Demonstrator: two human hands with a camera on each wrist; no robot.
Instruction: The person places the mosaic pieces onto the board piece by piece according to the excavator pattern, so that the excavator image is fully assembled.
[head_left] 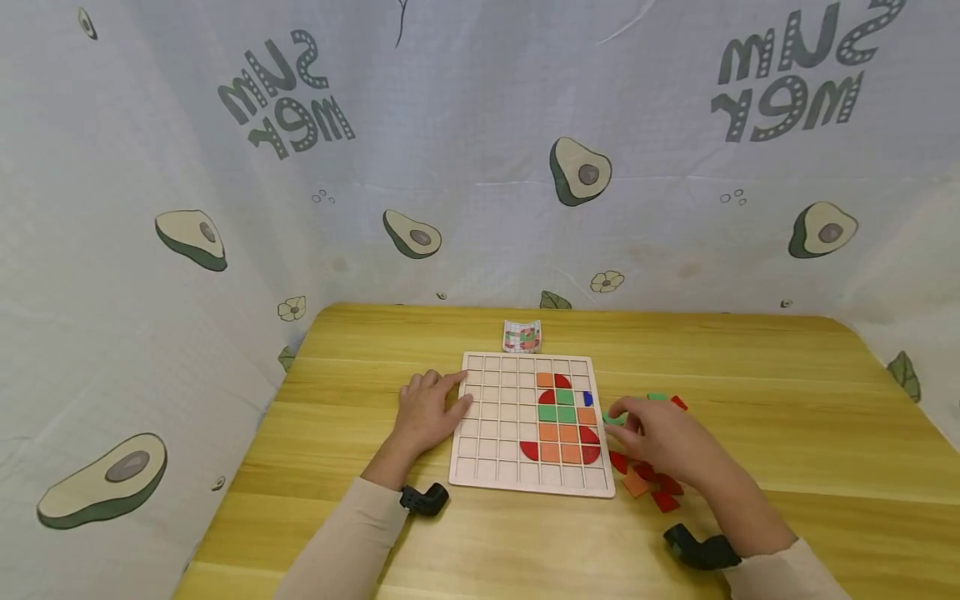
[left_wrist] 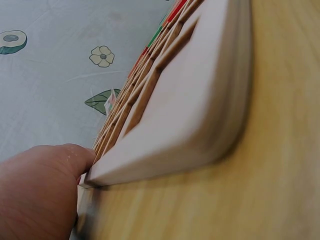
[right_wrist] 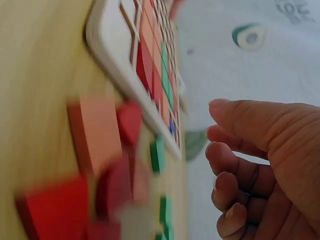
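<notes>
A pale wooden grid board holds red, orange, green and blue pieces in its right half. My left hand rests at the board's left edge, thumb and index finger spread against it; in the left wrist view that hand touches the board's rim. Just right of the board, my right hand hovers beside a green piece. The right wrist view shows this hand with fingers loosely bent, nothing between them, and a green piece lying by the board.
Loose red pieces and an orange piece lie right of the board, with another green piece farther back. A small patterned card stands behind the board. A printed cloth hangs behind the wooden table.
</notes>
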